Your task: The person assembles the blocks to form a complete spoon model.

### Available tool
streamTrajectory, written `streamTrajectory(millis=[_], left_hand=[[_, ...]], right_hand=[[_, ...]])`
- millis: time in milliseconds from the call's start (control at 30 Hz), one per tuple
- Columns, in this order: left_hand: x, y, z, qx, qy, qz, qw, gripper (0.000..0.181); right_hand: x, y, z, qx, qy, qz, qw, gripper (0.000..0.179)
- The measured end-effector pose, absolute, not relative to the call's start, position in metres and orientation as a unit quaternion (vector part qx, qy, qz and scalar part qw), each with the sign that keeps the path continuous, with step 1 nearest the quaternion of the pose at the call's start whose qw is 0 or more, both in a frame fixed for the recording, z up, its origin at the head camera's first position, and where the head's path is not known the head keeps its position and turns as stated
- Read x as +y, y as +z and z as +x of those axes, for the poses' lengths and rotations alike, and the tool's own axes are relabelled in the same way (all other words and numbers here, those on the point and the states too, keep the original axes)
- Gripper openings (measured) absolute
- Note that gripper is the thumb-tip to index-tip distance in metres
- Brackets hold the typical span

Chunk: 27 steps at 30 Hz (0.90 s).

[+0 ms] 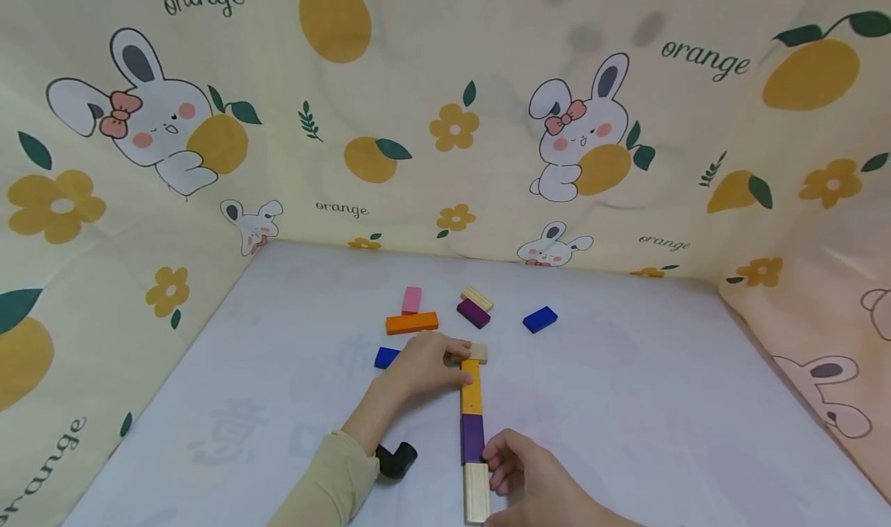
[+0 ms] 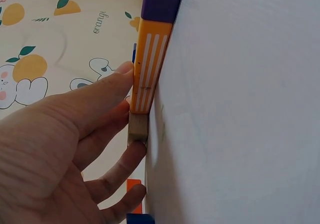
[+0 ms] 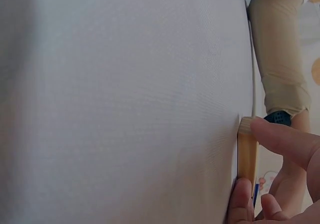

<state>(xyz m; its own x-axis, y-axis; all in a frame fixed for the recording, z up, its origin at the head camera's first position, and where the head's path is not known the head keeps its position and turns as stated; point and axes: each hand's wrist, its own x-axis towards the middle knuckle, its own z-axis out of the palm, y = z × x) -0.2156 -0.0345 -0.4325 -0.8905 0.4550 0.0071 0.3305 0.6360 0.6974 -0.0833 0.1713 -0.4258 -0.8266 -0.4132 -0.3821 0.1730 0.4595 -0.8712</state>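
A straight row of blocks runs away from me: a pale wooden block (image 1: 476,494) nearest, then a purple block (image 1: 472,439) and a yellow block (image 1: 471,395). A small wooden block (image 1: 479,353) lies crosswise at the row's far end. My left hand (image 1: 423,363) holds this crosswise block with its fingers, the thumb at the yellow block's left side. In the left wrist view, fingertips meet the small block just beyond the striped yellow one. My right hand (image 1: 536,477) grips the nearest block, thumb at its near end and curled fingers along its right side.
Behind the row lie an orange block (image 1: 412,323), a pink block (image 1: 411,300), a dark purple block (image 1: 473,314) against a ridged pale block (image 1: 479,298), and a blue block (image 1: 540,319). Another blue block (image 1: 386,357) is partly behind my left hand. A printed cloth (image 1: 418,109) borders the table.
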Motion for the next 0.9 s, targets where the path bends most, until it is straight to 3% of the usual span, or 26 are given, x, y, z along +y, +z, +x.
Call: streamTrajectory(millis=[900], left_hand=[[-0.0331, -0.4326, -0.2153, 0.899, 0.369, 0.218, 0.086, 0.040]], right_hand=[[0.1745, -0.4275, -0.0842, 0.803, -0.517, -0.112, 0.275, 0.051]])
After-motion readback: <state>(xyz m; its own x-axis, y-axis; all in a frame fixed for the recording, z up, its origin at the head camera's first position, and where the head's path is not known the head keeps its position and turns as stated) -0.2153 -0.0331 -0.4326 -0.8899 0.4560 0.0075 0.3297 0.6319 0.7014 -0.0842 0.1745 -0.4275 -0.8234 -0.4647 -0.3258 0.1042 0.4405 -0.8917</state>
